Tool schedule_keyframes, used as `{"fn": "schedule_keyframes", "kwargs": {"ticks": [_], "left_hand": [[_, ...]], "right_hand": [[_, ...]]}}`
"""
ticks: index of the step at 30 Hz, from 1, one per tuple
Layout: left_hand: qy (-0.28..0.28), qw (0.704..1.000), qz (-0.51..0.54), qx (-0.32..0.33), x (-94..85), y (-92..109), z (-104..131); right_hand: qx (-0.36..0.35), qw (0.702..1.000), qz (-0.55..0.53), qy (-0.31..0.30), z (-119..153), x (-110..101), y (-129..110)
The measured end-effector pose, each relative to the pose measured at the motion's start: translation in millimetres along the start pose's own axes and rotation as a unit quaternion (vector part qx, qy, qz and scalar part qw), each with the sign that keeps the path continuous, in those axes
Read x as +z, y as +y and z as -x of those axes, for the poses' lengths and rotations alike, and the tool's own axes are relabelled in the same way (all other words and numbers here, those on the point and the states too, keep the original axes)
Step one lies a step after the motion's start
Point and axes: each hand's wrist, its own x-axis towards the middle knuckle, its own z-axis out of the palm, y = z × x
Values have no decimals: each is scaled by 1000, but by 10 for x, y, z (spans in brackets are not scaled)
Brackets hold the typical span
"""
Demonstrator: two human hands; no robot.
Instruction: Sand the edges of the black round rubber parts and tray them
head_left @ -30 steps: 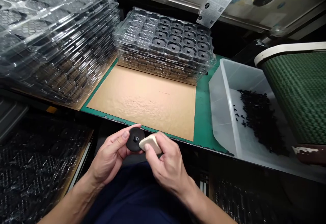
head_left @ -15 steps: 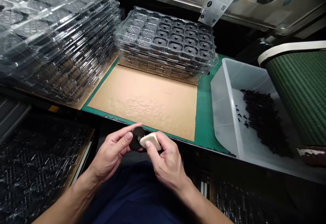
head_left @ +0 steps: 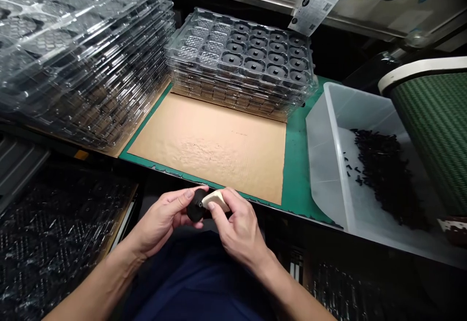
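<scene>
Black disc [head_left: 194, 209] in the left hand [head_left: 160, 221], pinched between thumb and fingers, just short of the near edge of the table [head_left: 296, 165]; the right hand [head_left: 241, 228] grips a pale pad [head_left: 218, 201], its tip right by the disc's hub [head_left: 200, 205], though I can't tell whether they touch. A second ago the disc faced upward more; it has turned closer to edge-on, seemingly giving the pad a new angle on it. Beyond the edge, open room lies over the flat cardboard sheet [head_left: 219, 146], bounded right by a translucent bin [head_left: 324, 165], left by a tall tray stack [head_left: 91, 68], far by a lower tray stack [head_left: 233, 90].
</scene>
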Motion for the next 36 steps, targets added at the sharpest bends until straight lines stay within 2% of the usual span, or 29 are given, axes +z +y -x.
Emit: {"fn": "schedule_keyframes", "kwargs": {"ticks": [3,7,9,10,12,14,16,18,19,22,23,26,28,31,34,36], "left_hand": [[-28,998,-22,-61,-83,-36,-5],[-45,991,11,-124,-130,-112,-4],[-61,989,40,-132,-107,-137,-5],[-61,989,60,-117,-83,-142,-7],[-28,994,97,-45,-19,-143,-16],[30,993,103,47,46,-136,-27],[71,987,83,114,90,-133,-32],[85,983,66,147,102,-133,-25],[86,983,65,152,97,-134,-16],[89,985,68,128,60,-128,23],[89,986,71,118,46,-122,37],[88,987,85,101,14,-94,68],[74,991,86,73,-2,-73,80],[24,997,70,14,-24,-58,87],[-32,998,52,-30,-58,-85,85],[-49,995,55,-65,-93,-130,81]], "right_hand": [[-82,996,37,-2,-11,-31,20],[-174,980,78,-56,-47,-109,-2],[-213,969,102,-74,-64,-125,-9],[-214,968,110,-64,-71,-121,-6],[-155,982,104,1,-77,-86,13],[-24,998,36,36,-76,-29,41],[97,992,-76,-9,-75,26,59],[141,978,-142,-64,-78,58,57],[131,981,-135,-57,-82,63,49],[57,997,-39,28,-97,38,13],[37,999,-23,32,-100,20,1],[-4,1000,-22,-20,-98,-42,-25],[-33,999,10,-19,-95,-77,-32],[-87,993,82,-6,-93,-103,-29],[-132,984,116,-35,-87,-108,-24],[-155,979,119,-59,-86,-121,-29]]}}
